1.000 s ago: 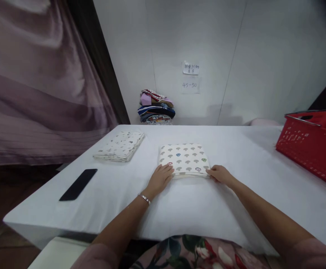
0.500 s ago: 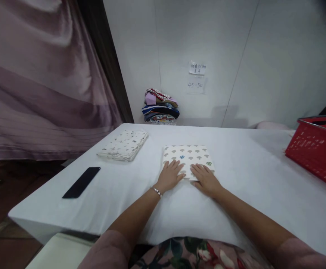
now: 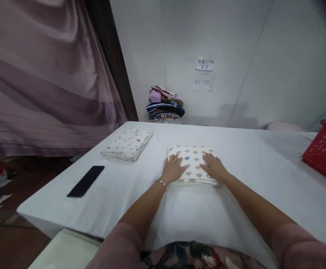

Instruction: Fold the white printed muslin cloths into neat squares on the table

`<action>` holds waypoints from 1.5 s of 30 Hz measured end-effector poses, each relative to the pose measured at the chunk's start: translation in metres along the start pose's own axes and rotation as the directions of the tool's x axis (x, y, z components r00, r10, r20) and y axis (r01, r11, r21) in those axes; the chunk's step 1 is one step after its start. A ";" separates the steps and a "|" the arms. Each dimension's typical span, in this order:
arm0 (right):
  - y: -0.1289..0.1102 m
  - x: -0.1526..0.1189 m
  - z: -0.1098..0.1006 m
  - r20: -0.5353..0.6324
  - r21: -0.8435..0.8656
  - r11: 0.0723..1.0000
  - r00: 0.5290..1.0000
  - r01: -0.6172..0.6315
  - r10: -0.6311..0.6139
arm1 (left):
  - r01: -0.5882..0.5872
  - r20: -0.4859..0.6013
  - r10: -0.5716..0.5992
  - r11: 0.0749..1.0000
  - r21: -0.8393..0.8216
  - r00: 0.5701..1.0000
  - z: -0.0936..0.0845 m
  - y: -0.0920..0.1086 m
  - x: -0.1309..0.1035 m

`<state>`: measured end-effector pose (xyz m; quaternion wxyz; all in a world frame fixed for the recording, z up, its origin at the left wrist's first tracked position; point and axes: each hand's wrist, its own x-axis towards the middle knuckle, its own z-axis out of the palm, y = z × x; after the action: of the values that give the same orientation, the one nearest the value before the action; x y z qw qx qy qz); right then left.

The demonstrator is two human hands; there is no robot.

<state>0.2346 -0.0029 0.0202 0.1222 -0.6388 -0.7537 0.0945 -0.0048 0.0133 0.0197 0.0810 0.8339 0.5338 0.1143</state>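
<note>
Partner: What's at the far left on your feed?

Operator: I've got a mauve curtain [image 3: 39, 74] hanging beside the white table [image 3: 249, 153]. On the table's left side I see a flat black object [image 3: 86, 182], and beyond it a folded patterned cloth [image 3: 127, 145], its layers showing along the edges.

Partner: And moving right?

Operator: Behind the table's far edge, against the wall, is a stack of mixed fabrics [image 3: 166, 104]. Nearer me, the left hand [image 3: 173, 170], with a silver bracelet [image 3: 161, 183] at the wrist, lies palm down, fingers spread wide, on the left part of the mushroom-print cloth [image 3: 193, 166].

Partner: Where's that cloth exactly?

Operator: Folded into a flat rectangle near the middle of the table, right of the patterned one and well apart from it. Two paper notes [image 3: 203, 82] are on the wall beyond; I read "45-50" on the lower.

Partner: The other hand?

Operator: The right hand [image 3: 214, 167] is also open and flat, pressed to the cloth's right part. At the far right I have a red basket [image 3: 325, 149], cut off by my view.
</note>
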 end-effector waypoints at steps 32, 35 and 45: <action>0.014 0.047 0.006 -0.045 0.110 0.987 0.991 -0.119 0.125 | 0.232 -0.067 -0.261 0.928 -0.292 0.963 0.000 -0.027 0.059; 0.025 0.014 0.006 -0.068 0.379 0.877 0.936 -0.296 0.345 | 0.333 -0.093 -0.383 0.881 -0.337 0.919 -0.005 -0.031 0.036; 0.034 -0.038 0.009 -0.134 0.712 0.661 0.877 -0.238 0.461 | 0.414 -0.045 -0.466 0.822 -0.391 0.884 0.001 -0.003 -0.006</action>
<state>0.2700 -0.0342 -0.0006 0.4390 -0.6906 -0.4995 0.2843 -0.0095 0.0086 0.0178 0.2236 0.6473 0.6849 0.2488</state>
